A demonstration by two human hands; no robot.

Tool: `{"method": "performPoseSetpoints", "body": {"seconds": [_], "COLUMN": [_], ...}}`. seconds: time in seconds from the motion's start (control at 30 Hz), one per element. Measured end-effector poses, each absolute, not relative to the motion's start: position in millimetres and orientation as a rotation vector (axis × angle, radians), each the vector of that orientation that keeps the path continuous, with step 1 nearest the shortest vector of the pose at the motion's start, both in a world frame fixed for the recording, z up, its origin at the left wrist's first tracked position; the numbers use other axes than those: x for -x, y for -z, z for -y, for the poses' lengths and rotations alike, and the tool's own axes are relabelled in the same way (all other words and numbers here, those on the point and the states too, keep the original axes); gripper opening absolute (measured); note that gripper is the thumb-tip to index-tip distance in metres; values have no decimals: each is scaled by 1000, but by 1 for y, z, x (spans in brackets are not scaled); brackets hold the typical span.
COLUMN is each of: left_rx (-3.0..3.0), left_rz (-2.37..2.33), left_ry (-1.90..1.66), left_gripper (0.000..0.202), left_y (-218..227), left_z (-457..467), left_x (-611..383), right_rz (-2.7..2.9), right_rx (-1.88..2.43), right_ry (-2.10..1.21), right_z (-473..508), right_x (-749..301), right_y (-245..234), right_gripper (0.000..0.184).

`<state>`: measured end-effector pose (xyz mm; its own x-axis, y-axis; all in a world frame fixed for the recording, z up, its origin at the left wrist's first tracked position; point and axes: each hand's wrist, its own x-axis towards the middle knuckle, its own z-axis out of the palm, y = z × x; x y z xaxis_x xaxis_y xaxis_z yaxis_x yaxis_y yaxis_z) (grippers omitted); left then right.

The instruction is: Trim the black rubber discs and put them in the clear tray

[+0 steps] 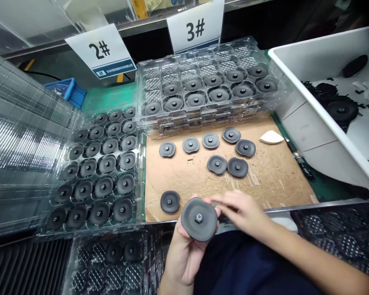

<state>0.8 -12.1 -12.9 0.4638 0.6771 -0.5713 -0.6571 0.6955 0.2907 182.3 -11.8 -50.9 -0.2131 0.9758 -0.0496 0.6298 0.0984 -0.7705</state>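
Head view: you are working over a green desk (pixel 106 96) crowded with clear blister trays and dark discs.

Left hand (pixel 183 258): you are cradling a disc palm up, with your fingers curling behind its rim.

Right hand (pixel 241 209): you are holding your fingers together and extended toward the disc's right rim; I cannot tell whether the fingertips are touching it.

Held piece: you are keeping the dark rubber disc (pixel 207 225) over the near edge of the desk. Its hex stud (pixel 198 218) is facing up toward you, slightly tilted. The disc is round and flat, so it shows no long axis.

Seated: the left blister tray (pixel 140 172) is looking full, and the two near rows of the far blister tray (pixel 203 57) are nearly full.

Open pockets: the far rows of that far tray are lying bare, and the near tray (pixel 89 278) is showing only a couple of discs among its pockets.

Loose: eight loose discs are lying on the cardboard sheet (pixel 184 180), one of them (pixel 169 201) just beyond your hands.

Around you: a white bin (pixel 322 43) is holding black scraps (pixel 322 90), and the signs 2# (pixel 100 51) and 3# (pixel 195 28) are standing behind the trays.
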Motion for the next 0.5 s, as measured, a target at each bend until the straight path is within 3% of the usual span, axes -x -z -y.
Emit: {"method": "performPoseSetpoints", "body": {"seconds": [0.13, 0.37, 0.5], "left_rx": [-35, -171, -235], "left_rz": [-684, -803, -872], "left_ry": [-829, -890, -945], "left_gripper": [48, 46, 45], "left_y": [18, 12, 11], "left_z": [8, 8, 9], "left_x": [0, -5, -9], "right_rz": [1882, 1867, 1968], "right_rx": [1616, 1207, 1144], "right_ry": [-960, -576, -853], "right_z": [21, -1, 9], "right_x": [-175, -149, -143], "right_y": [48, -43, -47], "right_gripper": [18, 26, 23]}}
